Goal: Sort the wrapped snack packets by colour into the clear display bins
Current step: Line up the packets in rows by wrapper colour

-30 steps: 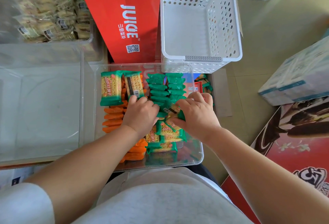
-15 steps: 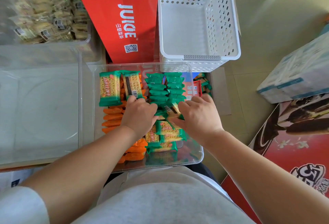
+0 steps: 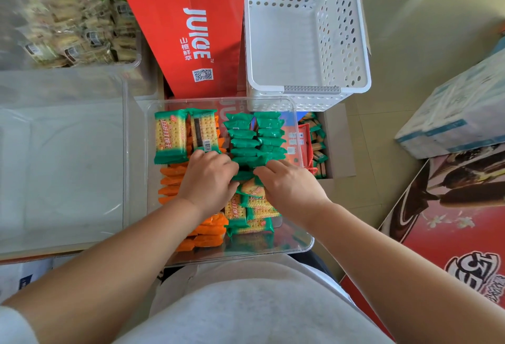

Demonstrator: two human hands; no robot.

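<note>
Against tan floor (image 3: 410, 43), green packets (image 3: 255, 136) are lying crosswise in the clear bin (image 3: 289, 237), between left hand (image 3: 207, 179) and right hand (image 3: 289, 188); grips indeterminable.

Open-topped clear bin (image 3: 273, 254), white basket (image 3: 308, 88) just behind

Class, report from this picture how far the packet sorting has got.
Done: orange packets and green rows stand filed in the bin. In hand: left hand and right hand touch the green rows' near end. Left: loose packets lying flat, and a pair atop the orange.
</note>
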